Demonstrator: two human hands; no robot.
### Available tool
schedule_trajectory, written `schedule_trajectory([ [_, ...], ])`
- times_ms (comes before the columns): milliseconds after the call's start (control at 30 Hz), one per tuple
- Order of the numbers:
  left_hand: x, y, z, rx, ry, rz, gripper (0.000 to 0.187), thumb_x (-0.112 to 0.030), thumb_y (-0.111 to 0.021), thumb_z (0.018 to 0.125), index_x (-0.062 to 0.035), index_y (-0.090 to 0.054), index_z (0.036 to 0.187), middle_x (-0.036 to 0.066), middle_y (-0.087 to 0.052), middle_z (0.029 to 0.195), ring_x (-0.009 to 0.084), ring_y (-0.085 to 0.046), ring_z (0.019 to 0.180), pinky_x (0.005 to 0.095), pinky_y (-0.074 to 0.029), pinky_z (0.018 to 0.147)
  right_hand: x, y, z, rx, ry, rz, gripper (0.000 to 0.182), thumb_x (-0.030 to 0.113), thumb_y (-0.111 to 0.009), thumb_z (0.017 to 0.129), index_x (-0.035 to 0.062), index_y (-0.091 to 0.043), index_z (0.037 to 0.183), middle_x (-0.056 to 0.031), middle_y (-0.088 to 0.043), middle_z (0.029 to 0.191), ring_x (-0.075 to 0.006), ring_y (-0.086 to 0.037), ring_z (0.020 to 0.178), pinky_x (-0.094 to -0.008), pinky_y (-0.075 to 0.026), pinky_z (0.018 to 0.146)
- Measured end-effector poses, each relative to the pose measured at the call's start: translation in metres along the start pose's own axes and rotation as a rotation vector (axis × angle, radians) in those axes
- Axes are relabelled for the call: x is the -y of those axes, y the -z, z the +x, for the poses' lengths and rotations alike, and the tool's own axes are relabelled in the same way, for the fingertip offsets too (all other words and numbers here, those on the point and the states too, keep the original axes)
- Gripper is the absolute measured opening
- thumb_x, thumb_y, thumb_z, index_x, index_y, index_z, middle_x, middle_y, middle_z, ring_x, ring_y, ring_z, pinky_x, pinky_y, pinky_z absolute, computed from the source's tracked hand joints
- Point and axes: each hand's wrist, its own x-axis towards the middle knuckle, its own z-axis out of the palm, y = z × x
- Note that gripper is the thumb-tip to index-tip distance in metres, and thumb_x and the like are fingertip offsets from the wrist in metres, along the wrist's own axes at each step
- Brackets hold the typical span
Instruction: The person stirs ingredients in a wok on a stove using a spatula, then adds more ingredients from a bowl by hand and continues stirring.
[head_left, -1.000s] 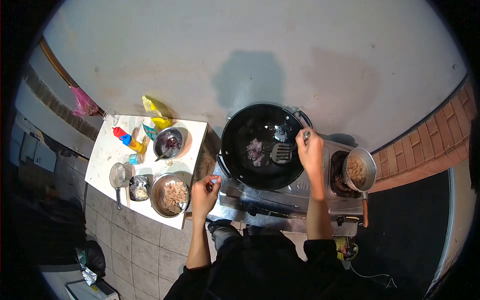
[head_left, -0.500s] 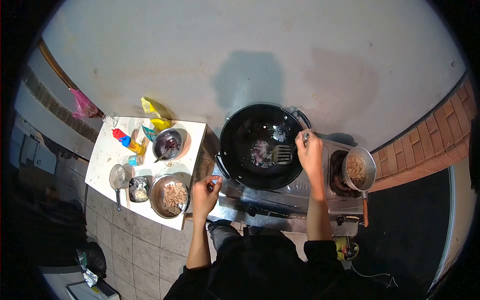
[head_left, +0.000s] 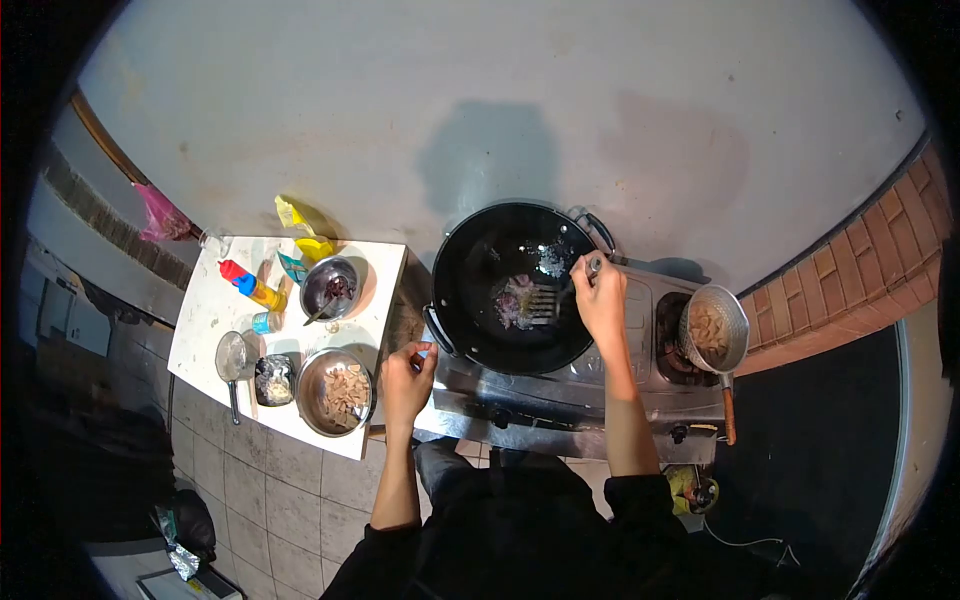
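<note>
A large black wok [head_left: 470, 345] sits on the stove, with chopped, purplish pieces [head_left: 514, 302] in its bottom. My right hand [head_left: 602, 297], over the wok's right rim, is closed round the handle of a slotted spatula [head_left: 544, 306]. The spatula's blade touches the right side of the pieces. Beside the wok's left handle [head_left: 440, 333], my left hand [head_left: 407, 384] has its fingers curled in towards the thumb. Whether anything lies between those fingers is hidden.
Right of the wok, a small pot [head_left: 715, 328] with pale food stands on a burner. The white table [head_left: 395, 270] at left holds a steel bowl of pale pieces [head_left: 342, 392], a smaller bowl [head_left: 330, 288], a strainer [head_left: 232, 357] and bottles [head_left: 255, 288]. A wall [head_left: 480, 60] rises behind.
The spatula and my right hand have shifted slightly left, and the blade now meets the pieces. My left hand has barely moved. The whole view has shifted a little.
</note>
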Motion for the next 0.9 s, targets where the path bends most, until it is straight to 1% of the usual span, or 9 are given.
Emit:
schedule_trajectory([
  [200,0.006,-0.006,0.006,-0.037,-0.027,-0.081,0.030,-0.029,-0.067,0.091,0.0009,-0.070,0.086,0.012,-0.057,0.056,0.0206,-0.053,0.047,0.0355,-0.040,0.049,0.021,0.024,0.003,-0.084,0.016,0.037,0.020,0.007,-0.060,0.089,-0.0042,-0.052,0.075,-0.0197,-0.050,0.061,-0.0327,-0.046,0.051,-0.0404,-0.039,0.052],
  [267,0.005,-0.007,0.007,-0.041,-0.016,-0.088,0.031,-0.028,-0.066,0.092,0.0014,-0.069,0.085,0.012,-0.057,0.056,0.0205,-0.053,0.047,0.0357,-0.040,0.049,0.018,0.029,0.000,-0.060,0.028,-0.059,0.019,0.008,-0.060,0.090,-0.0045,-0.053,0.077,-0.0204,-0.051,0.063,-0.0349,-0.046,0.052,-0.0409,-0.040,0.053],
  [300,0.005,-0.009,0.008,-0.044,-0.016,-0.093,0.031,-0.029,-0.066,0.092,0.0017,-0.069,0.084,0.013,-0.057,0.055,0.0202,-0.052,0.047,0.0358,-0.039,0.049,0.014,0.026,-0.003,-0.033,-0.009,-0.103,0.019,0.009,-0.059,0.089,-0.0046,-0.054,0.078,-0.0221,-0.052,0.065,-0.0398,-0.049,0.055,-0.0421,-0.041,0.054],
  [400,0.004,-0.010,0.010,-0.048,-0.038,-0.103,0.033,-0.029,-0.067,0.091,0.0022,-0.068,0.083,0.013,-0.055,0.054,0.0199,-0.051,0.047,0.0361,-0.039,0.049,-0.002,0.004,-0.006,-0.071,0.018,-0.072,0.019,0.008,-0.059,0.089,-0.0048,-0.052,0.076,-0.0235,-0.052,0.066,-0.0434,-0.050,0.059,-0.0432,-0.040,0.054],
  [467,0.003,-0.011,0.011,-0.046,-0.058,-0.109,0.033,-0.030,-0.067,0.091,0.0022,-0.068,0.082,0.013,-0.055,0.054,0.0199,-0.050,0.046,0.0363,-0.039,0.049,0.015,0.001,-0.002,-0.006,-0.054,-0.062,0.015,0.007,-0.059,0.088,-0.0050,-0.056,0.080,-0.0265,-0.057,0.071,-0.0463,-0.057,0.066,-0.0452,-0.043,0.058],
  [533,0.001,-0.009,0.011,-0.046,-0.034,-0.063,0.032,-0.029,-0.068,0.090,0.0023,-0.067,0.082,0.013,-0.054,0.054,0.0199,-0.050,0.046,0.0360,-0.038,0.049,0.036,0.009,0.006,0.046,-0.109,-0.058,0.015,0.007,-0.060,0.088,-0.0053,-0.057,0.081,-0.0254,-0.058,0.069,-0.0444,-0.057,0.063,-0.0445,-0.044,0.058],
  [600,-0.002,-0.006,0.010,-0.059,-0.044,-0.057,0.031,-0.028,-0.069,0.089,0.0022,-0.067,0.081,0.012,-0.054,0.054,0.0202,-0.049,0.046,0.0357,-0.038,0.048,0.032,0.012,0.009,-0.080,0.028,-0.052,0.016,0.008,-0.060,0.088,-0.0056,-0.056,0.080,-0.0232,-0.057,0.065,-0.0405,-0.055,0.058,-0.0428,-0.043,0.057],
  [633,-0.003,-0.005,0.010,-0.054,-0.026,-0.057,0.031,-0.028,-0.070,0.089,0.0022,-0.067,0.082,0.012,-0.054,0.054,0.0199,-0.049,0.046,0.0355,-0.038,0.048,0.040,0.021,0.010,-0.040,-0.061,-0.070,0.018,0.008,-0.060,0.089,-0.0056,-0.055,0.079,-0.0234,-0.057,0.066,-0.0403,-0.056,0.059,-0.0427,-0.044,0.057],
  [900,0.007,-0.004,0.008,-0.063,0.004,-0.096,0.031,-0.029,-0.070,0.089,0.0016,-0.067,0.083,0.010,-0.053,0.053,0.0173,-0.047,0.046,0.0339,-0.038,0.048,0.000,0.008,-0.005,0.003,-0.048,-0.086,0.018,0.008,-0.059,0.090,-0.0053,-0.053,0.079,-0.0218,-0.052,0.066,-0.0375,-0.051,0.056,-0.0424,-0.040,0.054],
])
